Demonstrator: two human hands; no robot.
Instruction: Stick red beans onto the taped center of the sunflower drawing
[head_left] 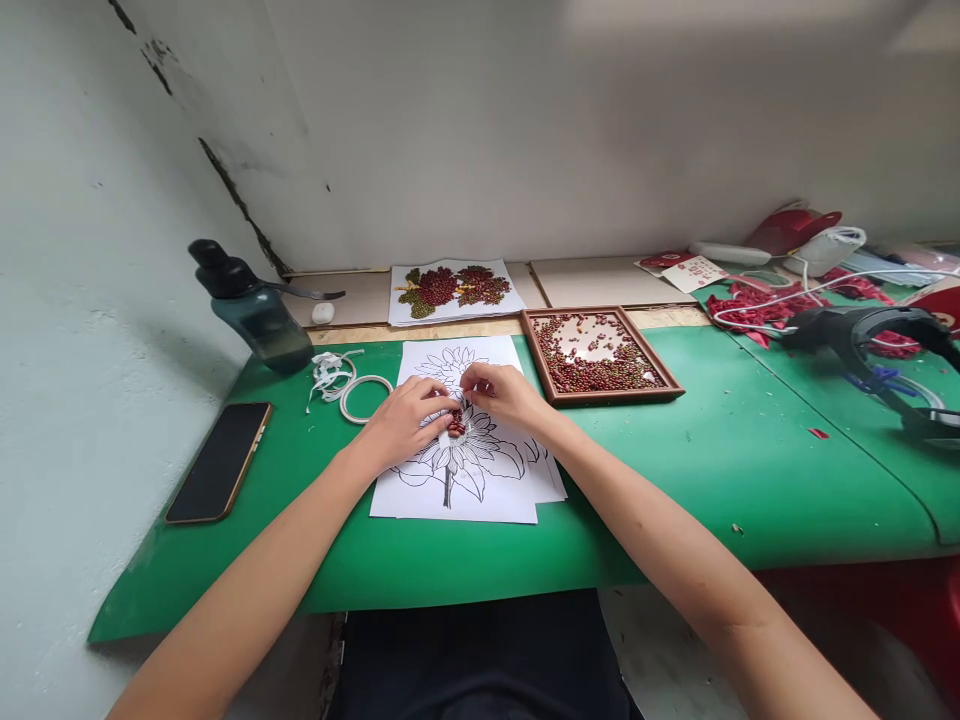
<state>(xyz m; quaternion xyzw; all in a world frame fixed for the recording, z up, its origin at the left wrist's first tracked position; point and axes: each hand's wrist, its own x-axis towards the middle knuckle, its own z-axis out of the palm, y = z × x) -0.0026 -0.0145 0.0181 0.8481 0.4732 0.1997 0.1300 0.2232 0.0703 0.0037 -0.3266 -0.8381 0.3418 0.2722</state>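
A white sheet with a line drawing of large flowers (480, 490) lies on the green table top. A small cluster of dark red beans (456, 426) sits at the centre of the lower flower. My left hand (411, 420) rests on the sheet from the left, its fingers stretched towards the beans and its thumb apart from them. From the right, my right hand (508, 394) bends over the same spot with thumb and fingertips pressed together; whatever they pinch is too small to make out. A brown framed tray (549, 385) of red and green beans stands just right of the sheet.
Behind lies a sheet with a finished-looking bean picture (457, 288). On the left are a phone (219, 463), a dark bottle (259, 318), a roll of tape (365, 399) and white cord (330, 372). A black headset-like object (862, 350) and red scraps (765, 308) are at right.
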